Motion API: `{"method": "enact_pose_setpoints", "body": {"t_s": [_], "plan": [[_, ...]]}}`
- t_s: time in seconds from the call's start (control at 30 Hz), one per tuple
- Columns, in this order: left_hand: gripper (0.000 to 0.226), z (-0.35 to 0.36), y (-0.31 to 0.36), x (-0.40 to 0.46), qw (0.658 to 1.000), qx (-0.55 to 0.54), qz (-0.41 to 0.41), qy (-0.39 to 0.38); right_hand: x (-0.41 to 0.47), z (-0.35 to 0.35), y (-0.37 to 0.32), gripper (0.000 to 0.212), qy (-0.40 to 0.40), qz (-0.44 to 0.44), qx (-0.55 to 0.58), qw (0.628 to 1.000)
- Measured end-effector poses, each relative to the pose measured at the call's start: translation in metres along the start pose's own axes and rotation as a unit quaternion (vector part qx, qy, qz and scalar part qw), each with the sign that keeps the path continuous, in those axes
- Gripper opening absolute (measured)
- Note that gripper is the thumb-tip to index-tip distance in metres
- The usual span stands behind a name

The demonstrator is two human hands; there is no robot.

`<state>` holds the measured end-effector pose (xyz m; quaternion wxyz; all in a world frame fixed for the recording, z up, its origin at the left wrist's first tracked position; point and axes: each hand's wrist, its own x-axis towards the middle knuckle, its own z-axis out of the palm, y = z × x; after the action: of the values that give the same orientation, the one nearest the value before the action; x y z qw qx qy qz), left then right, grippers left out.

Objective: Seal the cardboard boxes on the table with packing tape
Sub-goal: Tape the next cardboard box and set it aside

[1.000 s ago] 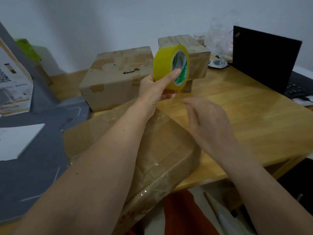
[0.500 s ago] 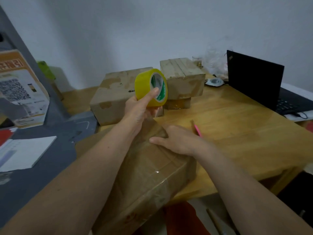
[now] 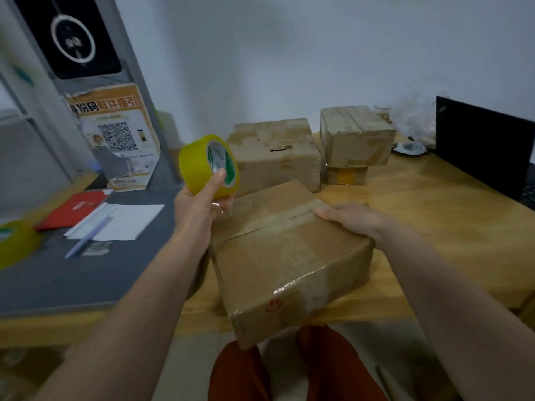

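Nearest box [image 3: 289, 256]: a brown cardboard carton lay at the front edge of the wooden table [image 3: 434, 227], one near corner jutting past that edge toward the person's lap.
Long axis: it ran diagonally from the near corner toward the far left, with the flap seam crossing the top roughly left to right.
Handling, by judgement: the carton looked stiff yet light, glossy where clear tape already wrapped its near corner; flat palms on the top panel or side walls would likely hold it best.
Right hand [image 3: 356, 219]: it lay on the carton's far right top edge, fingers straight and pressing down at the seam's end, gripping nothing.
Left hand [image 3: 199, 209]: it was closed around a yellow tape roll [image 3: 208, 166], thumb across the core's face, raised just above the carton's far left corner.
Tape: a short clear strip appeared to run from the roll down toward the carton; whether it had stuck could not be told.
Other boxes: a large box [image 3: 275, 151] stood directly behind the carton, and a smaller box [image 3: 357, 137] sat stacked on another to the right of that.
Surroundings: a dark laptop screen [image 3: 483, 146] stood well right of the carton; a red booklet [image 3: 72, 209], papers and a pen [image 3: 86, 240] lay to its left on a grey mat.
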<state>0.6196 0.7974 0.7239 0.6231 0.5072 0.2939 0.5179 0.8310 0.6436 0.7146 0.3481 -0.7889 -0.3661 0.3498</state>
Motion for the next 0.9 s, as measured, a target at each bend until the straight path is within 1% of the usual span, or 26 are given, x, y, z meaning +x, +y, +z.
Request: {"method": "enact_pose_setpoints", "body": {"t_s": [0.07, 0.2, 0.3, 0.33, 0.37, 0.43, 0.47, 0.5, 0.53, 0.6, 0.63, 0.7, 0.8, 0.87, 0.9], "plan": [[0.031, -0.008, 0.001, -0.004, 1.000, 0.011, 0.008, 0.021, -0.002, 0.001, 0.001, 0.040, 0.009, -0.005, -0.009, 1.000], [0.017, -0.019, -0.001, -0.004, 0.997, 0.003, 0.011, 0.082, -0.006, 0.003, -0.001, 0.036, 0.025, -0.016, -0.026, 0.999], [0.020, -0.032, -0.003, 0.007, 0.993, -0.001, 0.010, 0.115, -0.006, 0.002, -0.004, 0.035, 0.042, -0.021, -0.047, 0.998], [0.020, -0.036, -0.004, 0.012, 0.992, 0.005, 0.009, 0.123, -0.006, 0.003, -0.007, 0.035, 0.058, -0.027, -0.071, 0.995], [0.019, -0.040, -0.005, 0.017, 0.991, 0.012, 0.009, 0.132, -0.005, 0.004, -0.011, 0.036, 0.087, -0.038, -0.118, 0.988], [0.019, -0.050, -0.007, 0.029, 0.987, 0.033, 0.009, 0.158, -0.007, 0.014, -0.022, 0.038, 0.161, -0.066, -0.237, 0.956], [0.019, -0.054, -0.009, 0.034, 0.985, 0.043, 0.005, 0.166, -0.010, 0.024, -0.029, 0.037, 0.190, -0.087, -0.271, 0.940], [0.019, -0.060, -0.012, 0.039, 0.984, 0.055, -0.003, 0.170, -0.012, 0.034, -0.035, 0.037, 0.203, -0.116, -0.277, 0.932], [0.019, -0.066, -0.016, 0.042, 0.983, 0.072, -0.015, 0.171, -0.013, 0.044, -0.039, 0.037, 0.200, -0.146, -0.270, 0.930], [0.019, -0.081, -0.032, 0.042, 0.979, 0.119, -0.040, 0.163, -0.014, 0.064, -0.044, 0.042, 0.168, -0.184, -0.273, 0.929], [0.019, -0.089, -0.042, 0.040, 0.975, 0.156, -0.040, 0.156, -0.015, 0.072, -0.046, 0.043, 0.148, -0.189, -0.287, 0.927], [0.020, -0.103, -0.055, 0.035, 0.963, 0.231, -0.015, 0.139, -0.016, 0.083, -0.049, 0.043, 0.127, -0.194, -0.297, 0.926], [0.023, -0.108, -0.059, 0.035, 0.950, 0.294, 0.007, 0.105, -0.015, 0.086, -0.052, 0.043, 0.130, -0.198, -0.280, 0.930], [0.027, -0.106, -0.059, 0.036, 0.933, 0.352, 0.006, 0.079, -0.015, 0.085, -0.052, 0.043, 0.124, -0.197, -0.275, 0.933], [0.032, -0.105, -0.060, 0.036, 0.919, 0.390, 0.005, 0.067, -0.014, 0.084, -0.051, 0.043, 0.122, -0.199, -0.273, 0.933]]}}
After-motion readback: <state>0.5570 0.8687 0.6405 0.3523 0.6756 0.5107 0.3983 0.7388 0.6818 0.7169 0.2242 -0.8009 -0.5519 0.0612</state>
